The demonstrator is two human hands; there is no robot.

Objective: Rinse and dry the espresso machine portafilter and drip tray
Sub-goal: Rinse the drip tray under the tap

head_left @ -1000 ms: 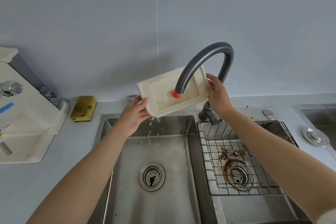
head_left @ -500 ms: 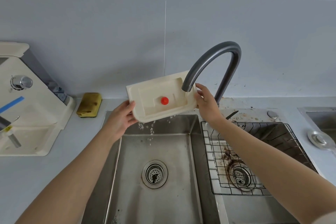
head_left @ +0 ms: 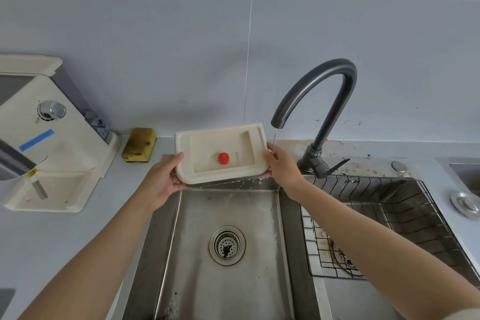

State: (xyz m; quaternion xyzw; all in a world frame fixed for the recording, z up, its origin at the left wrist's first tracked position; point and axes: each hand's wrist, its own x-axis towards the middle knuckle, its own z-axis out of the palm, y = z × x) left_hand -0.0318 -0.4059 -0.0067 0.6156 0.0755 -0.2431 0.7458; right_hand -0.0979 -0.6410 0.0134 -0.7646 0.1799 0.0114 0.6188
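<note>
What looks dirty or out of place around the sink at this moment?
The right basin has brown residue around its drain under the wire rack. Dark specks soil the counter behind it. The faucet runs beside the drip tray, missing it.

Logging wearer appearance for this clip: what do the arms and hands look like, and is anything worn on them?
Both hands, left hand and right hand, are bare: no gloves, and no rings or watch visible. Both forearms are uncovered up to the frame edge. The only clothing in view is a sliver of pale, off-white sleeve at the right arm's upper end, bottom right corner. No markings or cables show.
</note>
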